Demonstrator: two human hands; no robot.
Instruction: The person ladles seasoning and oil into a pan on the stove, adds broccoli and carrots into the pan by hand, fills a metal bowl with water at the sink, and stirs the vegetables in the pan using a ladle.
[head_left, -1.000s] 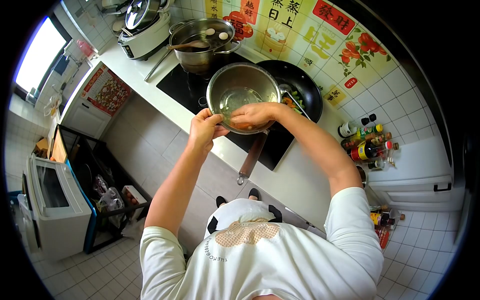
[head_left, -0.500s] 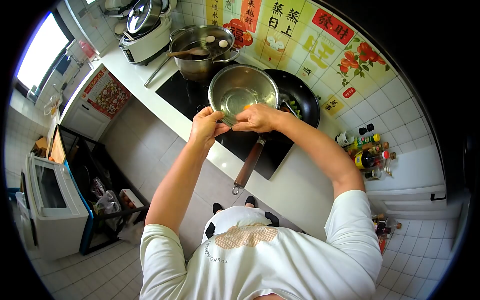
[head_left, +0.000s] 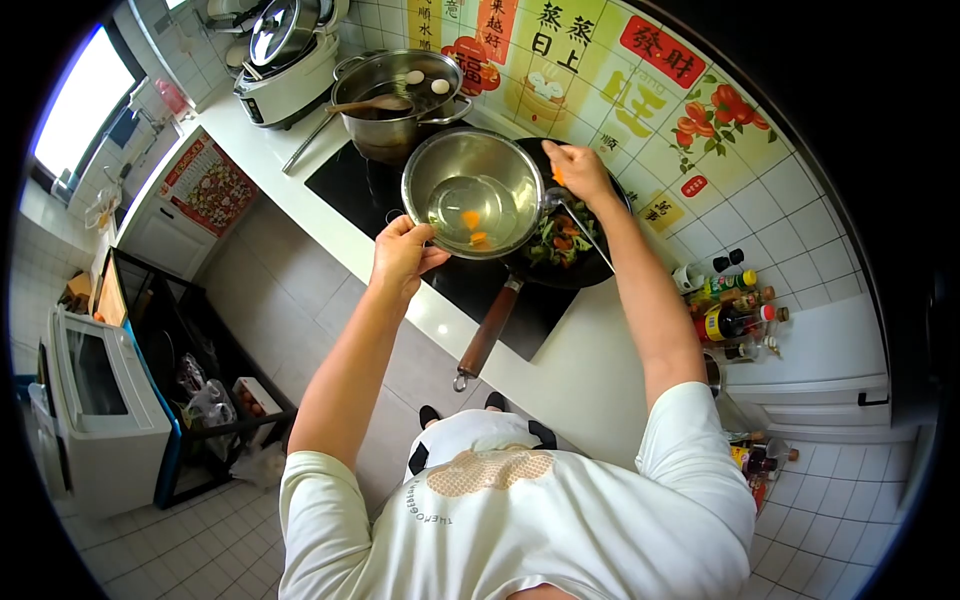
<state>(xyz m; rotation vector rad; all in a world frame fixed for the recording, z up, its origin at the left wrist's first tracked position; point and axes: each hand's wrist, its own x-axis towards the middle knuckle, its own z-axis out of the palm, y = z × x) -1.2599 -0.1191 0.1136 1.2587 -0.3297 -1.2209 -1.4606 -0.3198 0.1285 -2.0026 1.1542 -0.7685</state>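
My left hand (head_left: 403,257) grips the near-left rim of a steel mixing bowl (head_left: 492,167), thumb on top and fingers below. A few orange carrot pieces (head_left: 471,219) lie in shallow clear liquid at its bottom. My right hand (head_left: 585,175) is closed over the wok's far side, an orange carrot piece (head_left: 558,177) showing at its fingertips. Under it, the black wok (head_left: 588,275) contains chopped green and orange vegetables (head_left: 562,243) and a metal utensil (head_left: 588,232) with a long handle. The bowl covers the wok's left part.
Behind the bowl stands a steel pot (head_left: 385,132) with eggs in it and a wooden spoon (head_left: 372,104) across it. The wok's wooden handle (head_left: 490,328) juts over the counter edge. Several bottles (head_left: 735,320) stand at right; a white cooker (head_left: 290,95) sits back left.
My right hand has moved from inside the bowl rightward and away from me, over the wok, with a carrot piece. The bowl, still in my left hand, has shifted slightly left.
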